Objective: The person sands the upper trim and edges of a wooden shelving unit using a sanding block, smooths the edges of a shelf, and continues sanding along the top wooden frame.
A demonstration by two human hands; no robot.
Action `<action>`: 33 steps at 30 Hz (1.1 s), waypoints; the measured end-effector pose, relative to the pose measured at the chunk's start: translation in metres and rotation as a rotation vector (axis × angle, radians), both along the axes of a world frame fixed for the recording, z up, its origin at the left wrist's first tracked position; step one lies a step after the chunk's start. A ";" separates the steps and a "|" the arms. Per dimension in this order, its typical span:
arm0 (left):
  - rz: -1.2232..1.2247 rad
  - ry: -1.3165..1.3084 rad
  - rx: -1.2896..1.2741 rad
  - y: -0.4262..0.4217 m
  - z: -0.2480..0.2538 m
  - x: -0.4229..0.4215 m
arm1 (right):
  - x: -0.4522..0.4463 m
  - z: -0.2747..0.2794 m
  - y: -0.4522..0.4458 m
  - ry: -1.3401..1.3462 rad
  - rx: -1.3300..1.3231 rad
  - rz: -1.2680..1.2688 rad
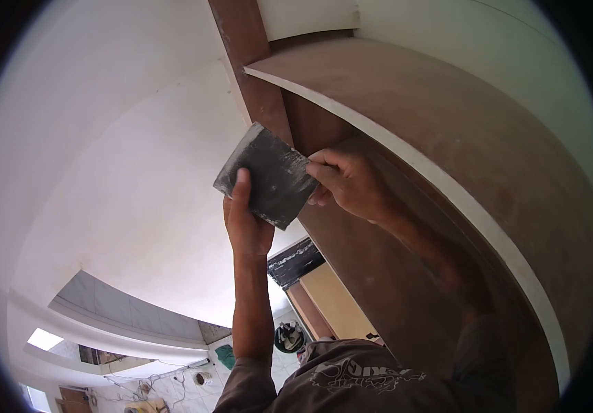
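Note:
A dark grey, roughly square piece of sandpaper (272,177), smeared with white dust, is held up in front of me. My left hand (247,213) grips its lower left side, with the thumb lying on the dark face and the other fingers hidden behind it. On the opposite side, my right hand (348,180) pinches the right edge between thumb and fingers. The sheet is tilted, and its back cannot be seen.
A curved brown panel with a white edge (406,148) sweeps along the right. A white surface (124,179) fills the left. Far below are a dark bucket (288,337) with things in it, a green cloth (225,356) and loose cables (179,378) on the floor.

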State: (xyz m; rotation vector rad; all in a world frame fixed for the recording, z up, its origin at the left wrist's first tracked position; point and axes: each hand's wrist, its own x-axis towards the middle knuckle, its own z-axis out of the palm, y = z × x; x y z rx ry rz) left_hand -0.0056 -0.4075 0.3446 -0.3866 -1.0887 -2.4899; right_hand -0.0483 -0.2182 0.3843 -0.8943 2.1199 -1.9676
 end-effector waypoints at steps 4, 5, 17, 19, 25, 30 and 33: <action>0.070 0.001 -0.117 -0.002 0.007 0.003 | -0.001 0.004 0.002 0.016 0.049 -0.025; 0.080 -0.004 -0.125 -0.003 0.009 0.003 | -0.002 0.002 0.003 0.176 0.088 -0.068; 0.240 0.097 -0.332 -0.005 0.032 0.008 | 0.042 0.031 -0.005 1.190 0.049 -0.492; 0.278 0.103 -0.469 -0.001 0.031 0.015 | 0.029 0.030 -0.013 1.126 -0.036 -0.442; 0.350 0.160 -0.827 0.000 0.039 0.039 | 0.031 0.029 -0.020 0.682 -0.112 -0.262; 0.356 0.144 -0.872 -0.007 0.033 0.043 | 0.032 0.024 -0.022 0.559 -0.137 -0.174; 0.348 0.118 -0.913 -0.009 0.034 0.046 | 0.029 0.019 -0.020 0.509 -0.114 -0.141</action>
